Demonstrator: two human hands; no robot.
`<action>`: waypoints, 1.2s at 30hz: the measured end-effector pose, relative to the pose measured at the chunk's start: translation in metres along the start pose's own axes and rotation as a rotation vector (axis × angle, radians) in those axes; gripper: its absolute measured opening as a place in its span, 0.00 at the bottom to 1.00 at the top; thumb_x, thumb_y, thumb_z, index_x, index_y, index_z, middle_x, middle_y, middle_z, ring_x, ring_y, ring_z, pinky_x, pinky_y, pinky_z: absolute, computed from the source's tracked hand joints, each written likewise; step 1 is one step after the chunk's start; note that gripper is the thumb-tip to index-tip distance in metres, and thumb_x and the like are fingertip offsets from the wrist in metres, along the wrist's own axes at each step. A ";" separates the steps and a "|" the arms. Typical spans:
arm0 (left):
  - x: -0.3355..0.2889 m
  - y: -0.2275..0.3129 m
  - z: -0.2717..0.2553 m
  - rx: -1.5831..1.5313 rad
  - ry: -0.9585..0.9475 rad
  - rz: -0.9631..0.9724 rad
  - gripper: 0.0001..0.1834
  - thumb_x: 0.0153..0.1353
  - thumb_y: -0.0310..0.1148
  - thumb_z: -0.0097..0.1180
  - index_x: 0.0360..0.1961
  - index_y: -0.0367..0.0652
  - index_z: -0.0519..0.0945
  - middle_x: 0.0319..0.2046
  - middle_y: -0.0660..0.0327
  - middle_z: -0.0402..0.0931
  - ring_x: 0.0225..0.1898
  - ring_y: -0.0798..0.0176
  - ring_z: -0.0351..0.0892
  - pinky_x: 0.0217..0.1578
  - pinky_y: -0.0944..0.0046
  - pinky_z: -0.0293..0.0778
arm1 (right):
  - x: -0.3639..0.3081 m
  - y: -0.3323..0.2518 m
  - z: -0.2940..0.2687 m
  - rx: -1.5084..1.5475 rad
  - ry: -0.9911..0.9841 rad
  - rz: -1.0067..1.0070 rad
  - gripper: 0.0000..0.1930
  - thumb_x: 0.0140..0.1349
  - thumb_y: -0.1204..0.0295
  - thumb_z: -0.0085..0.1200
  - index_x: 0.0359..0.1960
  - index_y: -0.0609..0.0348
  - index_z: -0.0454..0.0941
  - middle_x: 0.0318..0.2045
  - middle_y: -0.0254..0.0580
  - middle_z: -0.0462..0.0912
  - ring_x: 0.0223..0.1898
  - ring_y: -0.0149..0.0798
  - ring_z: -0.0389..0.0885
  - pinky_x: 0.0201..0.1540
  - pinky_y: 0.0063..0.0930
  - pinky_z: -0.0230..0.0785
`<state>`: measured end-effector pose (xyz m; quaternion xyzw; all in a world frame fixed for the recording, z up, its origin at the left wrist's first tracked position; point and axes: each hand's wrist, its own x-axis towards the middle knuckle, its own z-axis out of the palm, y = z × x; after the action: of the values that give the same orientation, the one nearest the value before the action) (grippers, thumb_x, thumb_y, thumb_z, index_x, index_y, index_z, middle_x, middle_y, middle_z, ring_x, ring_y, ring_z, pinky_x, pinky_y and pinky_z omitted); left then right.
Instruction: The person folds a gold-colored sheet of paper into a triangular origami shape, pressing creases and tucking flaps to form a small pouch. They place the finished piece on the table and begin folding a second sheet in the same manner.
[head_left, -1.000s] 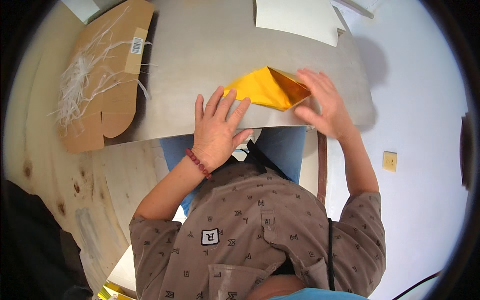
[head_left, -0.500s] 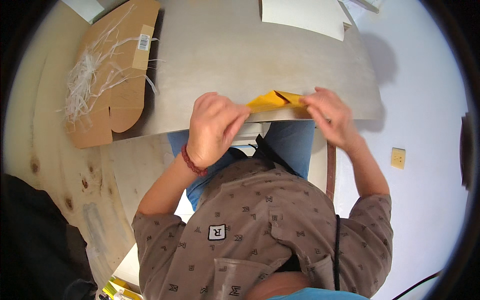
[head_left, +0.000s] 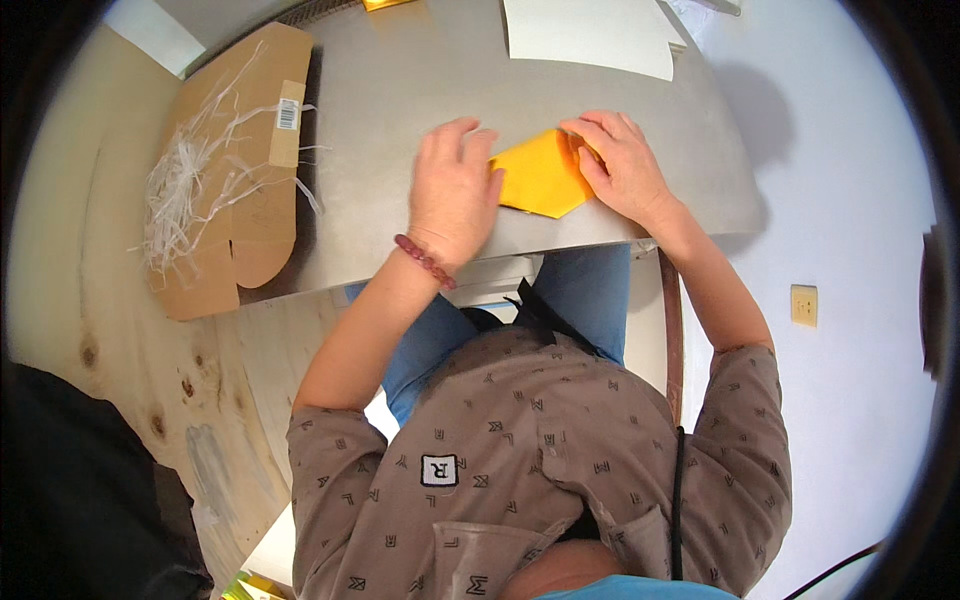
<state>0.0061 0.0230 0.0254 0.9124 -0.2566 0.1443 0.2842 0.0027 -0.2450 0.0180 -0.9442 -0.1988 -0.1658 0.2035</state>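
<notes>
A folded sheet of shiny golden-yellow paper lies on the grey tabletop near its front edge, between my hands. My left hand rests at the paper's left edge, fingers stretched out and slightly apart, thumb alongside the paper. At the other end, my right hand has its fingers curled over the paper's right side, where an orange-tinted inner fold shows between fingers and thumb. Part of that end is hidden under the hand.
On the left of the grey table lies a brown cardboard box piece with white shredded strips over it. White sheets lie at the far right. Another golden piece shows at the far edge. A wall socket is on the right.
The yellow paper, held up edge-on at the table's front edge before, now lies flatter and farther onto the table. Both hands moved forward with it, and the left hand's fingers loosened from their pinch.
</notes>
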 end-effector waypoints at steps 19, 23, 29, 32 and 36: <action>-0.009 0.020 0.032 0.042 -0.171 -0.001 0.51 0.62 0.58 0.71 0.73 0.29 0.69 0.75 0.40 0.63 0.80 0.36 0.56 0.79 0.40 0.53 | -0.031 0.031 -0.021 -0.221 -0.061 0.209 0.56 0.47 0.26 0.68 0.73 0.48 0.74 0.78 0.61 0.61 0.82 0.66 0.50 0.81 0.64 0.39; -0.010 0.020 0.034 0.041 -0.137 0.022 0.49 0.62 0.57 0.71 0.72 0.29 0.70 0.74 0.39 0.65 0.79 0.35 0.57 0.78 0.40 0.54 | -0.039 0.073 -0.037 -0.262 -0.069 0.397 0.57 0.46 0.26 0.69 0.74 0.48 0.74 0.79 0.61 0.59 0.82 0.67 0.50 0.82 0.62 0.41; -0.010 0.019 0.034 0.055 -0.188 0.004 0.53 0.63 0.60 0.69 0.74 0.27 0.67 0.76 0.39 0.61 0.81 0.39 0.53 0.80 0.41 0.49 | -0.032 0.052 -0.055 -0.232 0.192 0.235 0.34 0.63 0.50 0.69 0.68 0.53 0.78 0.73 0.57 0.71 0.77 0.63 0.62 0.79 0.57 0.51; -0.012 0.019 0.035 0.064 -0.179 0.004 0.53 0.62 0.61 0.69 0.74 0.27 0.67 0.76 0.39 0.62 0.81 0.38 0.53 0.80 0.41 0.50 | -0.019 0.008 -0.047 0.010 0.142 -0.066 0.20 0.69 0.67 0.62 0.62 0.57 0.82 0.67 0.51 0.78 0.71 0.58 0.70 0.75 0.52 0.60; -0.012 0.019 0.037 0.054 -0.149 0.014 0.53 0.62 0.61 0.68 0.73 0.27 0.68 0.75 0.39 0.63 0.80 0.39 0.54 0.79 0.40 0.50 | 0.003 -0.036 -0.006 0.134 -0.067 -0.102 0.17 0.72 0.69 0.56 0.59 0.60 0.83 0.62 0.46 0.83 0.67 0.52 0.75 0.72 0.49 0.65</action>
<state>-0.0098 -0.0074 -0.0005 0.9261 -0.2795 0.0847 0.2387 -0.0122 -0.2169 0.0354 -0.9223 -0.2638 -0.1304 0.2506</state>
